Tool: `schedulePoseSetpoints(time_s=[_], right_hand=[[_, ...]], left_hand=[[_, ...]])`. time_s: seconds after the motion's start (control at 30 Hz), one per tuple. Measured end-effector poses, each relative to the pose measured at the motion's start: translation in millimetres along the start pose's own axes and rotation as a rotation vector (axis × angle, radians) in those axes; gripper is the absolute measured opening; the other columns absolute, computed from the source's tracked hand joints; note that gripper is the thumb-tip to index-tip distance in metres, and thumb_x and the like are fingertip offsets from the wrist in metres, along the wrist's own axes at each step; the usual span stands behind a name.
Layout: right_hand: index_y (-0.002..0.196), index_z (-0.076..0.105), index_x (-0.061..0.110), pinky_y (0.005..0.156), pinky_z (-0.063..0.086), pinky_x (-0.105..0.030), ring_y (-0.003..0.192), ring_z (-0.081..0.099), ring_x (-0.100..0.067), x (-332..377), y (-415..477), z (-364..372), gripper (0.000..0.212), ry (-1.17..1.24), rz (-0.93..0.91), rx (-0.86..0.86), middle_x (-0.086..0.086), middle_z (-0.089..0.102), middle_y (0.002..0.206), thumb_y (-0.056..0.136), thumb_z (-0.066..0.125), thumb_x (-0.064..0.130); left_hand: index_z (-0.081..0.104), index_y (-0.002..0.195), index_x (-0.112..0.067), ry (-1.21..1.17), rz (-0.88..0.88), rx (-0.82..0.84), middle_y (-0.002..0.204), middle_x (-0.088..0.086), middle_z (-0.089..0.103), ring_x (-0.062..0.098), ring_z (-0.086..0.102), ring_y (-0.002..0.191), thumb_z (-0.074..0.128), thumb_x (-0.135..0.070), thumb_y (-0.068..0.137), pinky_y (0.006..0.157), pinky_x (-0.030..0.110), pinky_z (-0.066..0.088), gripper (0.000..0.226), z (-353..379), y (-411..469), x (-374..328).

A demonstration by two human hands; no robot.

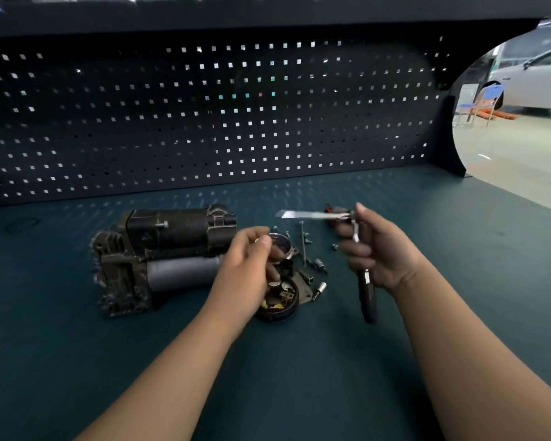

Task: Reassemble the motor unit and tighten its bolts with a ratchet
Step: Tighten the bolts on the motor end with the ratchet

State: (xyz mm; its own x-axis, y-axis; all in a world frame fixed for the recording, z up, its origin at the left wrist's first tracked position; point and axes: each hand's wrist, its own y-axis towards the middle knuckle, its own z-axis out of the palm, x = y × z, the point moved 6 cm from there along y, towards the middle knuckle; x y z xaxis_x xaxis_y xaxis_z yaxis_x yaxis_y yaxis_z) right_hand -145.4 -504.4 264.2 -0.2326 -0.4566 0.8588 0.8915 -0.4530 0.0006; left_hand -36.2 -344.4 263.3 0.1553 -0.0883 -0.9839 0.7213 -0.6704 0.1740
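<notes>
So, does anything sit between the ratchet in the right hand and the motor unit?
Yes: the left hand hangs between the black-handled chrome ratchet and the grimy black motor unit, above a round brush cap.

The grimy dark cast-metal motor unit (172, 249) is looking rough, matt; the chrome-steel ratchet (367, 296) with black handle is gleaming.

One head-worn wide-angle view — looking forward and down, close over the worktop (299, 361) — faces the pegboard (204, 116).
</notes>
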Motion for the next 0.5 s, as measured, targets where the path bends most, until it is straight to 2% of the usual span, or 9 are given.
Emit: schedulePoseSetpoints(time_s=[0.07,0.13,0.2,0.33,0.4,0.5], right_hand=[[0.077,0.046,0.019,0.028,0.016,-0.011,0.032,0.026,-0.001,12,1,-29,0.015,0.255,-0.09,-0.172,0.008,0.038,0.053,0.082,0.051,0.032],[0.07,0.041,0.02,0.029,0.016,-0.013,0.032,0.024,-0.002,13,0,-51,0.016,0.409,-0.136,-0.297,0.008,0.032,0.05,0.079,0.053,0.026],[0.069,0.042,0.02,0.031,0.017,-0.013,0.032,0.023,-0.003,6,1,-60,0.015,0.439,-0.134,-0.354,0.008,0.033,0.049,0.08,0.051,0.023],[0.069,0.043,0.018,0.032,0.018,-0.013,0.032,0.024,-0.004,-10,8,-60,0.024,0.473,-0.095,-0.359,0.006,0.04,0.052,0.093,0.043,0.023],[0.07,0.044,0.018,0.031,0.019,-0.014,0.033,0.025,-0.004,-14,11,-57,0.024,0.483,-0.073,-0.335,0.006,0.041,0.053,0.093,0.043,0.023],[0.073,0.046,0.016,0.032,0.021,-0.014,0.034,0.026,-0.005,-17,14,-55,0.022,0.43,-0.046,-0.313,0.005,0.043,0.056,0.095,0.043,0.022]], left_hand=[[0.054,0.105,-0.033,0.441,0.134,0.018,0.086,-0.013,0.064,0.002,0.057,0.071,0.047,-0.031,0.097,0.063,0.024,0.046,0.011,14,10,-6],[0.056,0.111,-0.029,0.974,0.323,0.104,0.107,-0.009,0.06,0.012,0.051,0.102,0.048,-0.036,0.095,0.086,0.032,0.044,0.019,40,16,-9],[0.06,0.111,-0.025,1.263,0.399,0.183,0.117,-0.004,0.055,0.022,0.04,0.113,0.047,-0.037,0.094,0.096,0.037,0.036,0.024,64,21,-5],[0.06,0.114,-0.02,1.515,0.371,0.249,0.123,0.003,0.053,0.027,0.039,0.118,0.047,-0.03,0.095,0.096,0.039,0.034,0.026,98,37,4],[0.057,0.116,-0.019,1.605,0.291,0.294,0.124,0.005,0.055,0.028,0.041,0.119,0.05,-0.021,0.093,0.094,0.038,0.035,0.025,107,47,10],[0.052,0.125,-0.017,1.725,0.177,0.395,0.131,0.008,0.051,0.029,0.04,0.124,0.057,-0.016,0.088,0.097,0.039,0.034,0.037,113,55,20]])
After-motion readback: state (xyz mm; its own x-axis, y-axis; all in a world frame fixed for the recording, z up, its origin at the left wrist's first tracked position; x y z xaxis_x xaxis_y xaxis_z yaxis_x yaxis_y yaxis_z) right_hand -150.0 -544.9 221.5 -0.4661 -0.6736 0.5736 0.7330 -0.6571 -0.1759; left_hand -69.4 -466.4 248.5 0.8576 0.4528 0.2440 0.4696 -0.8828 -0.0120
